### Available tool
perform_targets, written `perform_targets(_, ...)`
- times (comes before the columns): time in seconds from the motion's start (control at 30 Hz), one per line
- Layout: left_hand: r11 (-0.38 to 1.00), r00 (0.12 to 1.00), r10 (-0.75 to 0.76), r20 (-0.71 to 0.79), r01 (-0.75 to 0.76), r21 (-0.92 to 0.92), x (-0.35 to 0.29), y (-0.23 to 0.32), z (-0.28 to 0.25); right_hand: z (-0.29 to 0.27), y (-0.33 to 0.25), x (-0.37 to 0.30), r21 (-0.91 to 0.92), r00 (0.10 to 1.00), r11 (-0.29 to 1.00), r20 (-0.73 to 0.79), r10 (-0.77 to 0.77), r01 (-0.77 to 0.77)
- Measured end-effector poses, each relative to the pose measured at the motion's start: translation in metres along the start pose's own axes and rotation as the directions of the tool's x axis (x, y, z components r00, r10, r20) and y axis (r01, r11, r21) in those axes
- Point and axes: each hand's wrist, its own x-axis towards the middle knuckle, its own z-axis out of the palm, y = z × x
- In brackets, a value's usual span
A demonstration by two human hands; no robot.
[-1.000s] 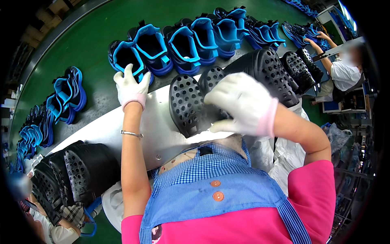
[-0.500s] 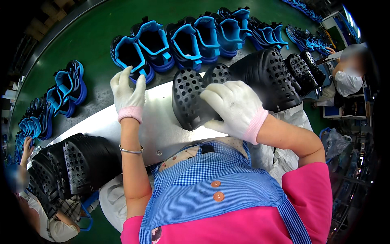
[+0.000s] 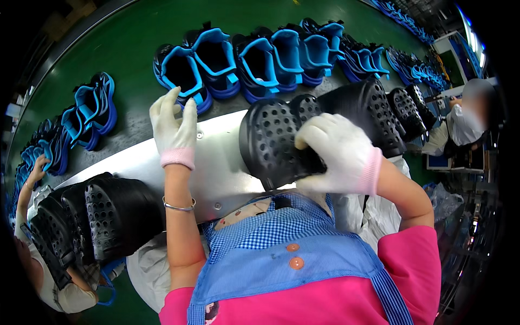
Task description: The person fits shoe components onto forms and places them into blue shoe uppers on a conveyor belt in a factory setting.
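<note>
My left hand (image 3: 174,127), in a white glove with a pink cuff, is at the heel of a black-and-blue sneaker (image 3: 179,70). Its fingers are spread; whether they touch the heel I cannot tell. My right hand (image 3: 338,151), gloved alike, curls around the side of a black piece full of round holes (image 3: 269,130), with its thumb at the near edge. That piece stands over the metal ledge (image 3: 208,184), in front of other dark perforated pieces (image 3: 368,108) lined up to the right.
More sneakers (image 3: 271,54) stand in a row along the green surface (image 3: 141,32), and another group (image 3: 89,108) is at left. Black perforated pieces (image 3: 119,216) hang over the ledge at lower left. Co-workers sit at both sides, one reaching a hand (image 3: 39,168) toward shoes.
My right hand has moved slightly right and nearer to me, along with the black perforated piece. My left hand stays at the sneaker's heel. The whole view has shifted a little.
</note>
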Motion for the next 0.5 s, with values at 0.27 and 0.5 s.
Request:
perform_targets(0.27,0.901,0.974,-0.152,0.167,0.206,-0.381,-0.003,0.014,-0.020,-0.015,0.001,0.014,0.082,0.996,0.997,-0.087,-0.005,0.012)
perform_targets(0.5,0.503,0.479,0.033,0.877,0.750,-0.429,-0.038,0.033,-0.022,-0.006,0.008,0.006,0.264,0.998,0.963,-0.034,0.062,-0.051)
